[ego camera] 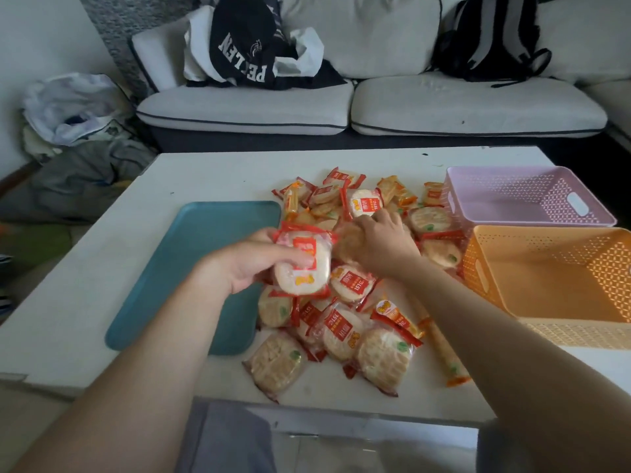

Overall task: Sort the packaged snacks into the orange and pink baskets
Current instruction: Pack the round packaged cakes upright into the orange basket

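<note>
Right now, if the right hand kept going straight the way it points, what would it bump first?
Probably the white round snack packet with a red label, lying just beyond the right hand; depth is unclear.

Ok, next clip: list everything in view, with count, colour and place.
Wrapped snack packets: many, red-orange wrappers, piled mid-table.
White rectangular table: one, holds tray, pile, baskets.
Teal flat plastic tray: one, left of pile.
Pink perforated plastic basket: one, far right, empty.
Orange perforated plastic basket: one, near right, empty.
Pale cushioned sofa: one, behind table.
Black lettered fabric item: one, on sofa.
Black-grey backpack: one, on sofa.
Heap of bags and clothes: floor, left.
Left hand: grips one round white cracker packet.
Right hand: on the pile, grip unclear.
</note>
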Tool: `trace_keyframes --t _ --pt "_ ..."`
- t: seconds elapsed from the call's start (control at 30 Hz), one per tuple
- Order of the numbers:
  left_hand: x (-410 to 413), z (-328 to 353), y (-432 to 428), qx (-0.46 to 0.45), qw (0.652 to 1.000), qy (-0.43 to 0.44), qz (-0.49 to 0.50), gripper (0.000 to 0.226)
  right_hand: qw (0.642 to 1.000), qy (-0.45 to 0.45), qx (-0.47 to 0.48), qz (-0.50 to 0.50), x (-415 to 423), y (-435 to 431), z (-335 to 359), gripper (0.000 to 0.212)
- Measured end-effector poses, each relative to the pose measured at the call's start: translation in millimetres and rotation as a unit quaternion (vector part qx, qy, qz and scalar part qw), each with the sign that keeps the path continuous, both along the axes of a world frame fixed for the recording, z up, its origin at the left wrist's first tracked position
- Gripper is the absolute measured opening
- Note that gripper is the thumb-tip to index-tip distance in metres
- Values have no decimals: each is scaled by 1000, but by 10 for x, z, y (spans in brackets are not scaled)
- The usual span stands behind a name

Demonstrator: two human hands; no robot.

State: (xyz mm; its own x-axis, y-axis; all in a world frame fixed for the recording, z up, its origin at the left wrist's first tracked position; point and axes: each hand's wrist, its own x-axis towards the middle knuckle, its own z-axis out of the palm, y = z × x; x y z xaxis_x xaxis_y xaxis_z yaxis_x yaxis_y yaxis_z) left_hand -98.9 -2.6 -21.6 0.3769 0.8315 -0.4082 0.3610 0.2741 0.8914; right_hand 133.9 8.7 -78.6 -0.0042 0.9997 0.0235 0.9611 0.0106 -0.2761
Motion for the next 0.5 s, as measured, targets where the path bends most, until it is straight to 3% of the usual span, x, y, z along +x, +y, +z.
trace_keyframes --t 0.1,0.2,0.27,0.33,0.37,0.5 --pt "210 -43 -122 21 991 99 -87 71 993 115 23 -1 143 -118 252 19" --pt "404 -52 -278 54 968 204 -138 41 976 207 -61 6 364 -400 483 17" --pt "472 -75 -337 74 951 258 -154 33 971 171 -159 43 459 -640 543 21" --pt "523 -106 -382 79 932 305 -181 43 960 121 -240 75 434 -873 505 12" --pt "542 -127 -406 81 920 331 -194 47 955 106 -262 85 400 -944 445 18" --pt "613 -274 -467 86 900 375 -204 45 962 91 -253 53 250 -1108 204 38"
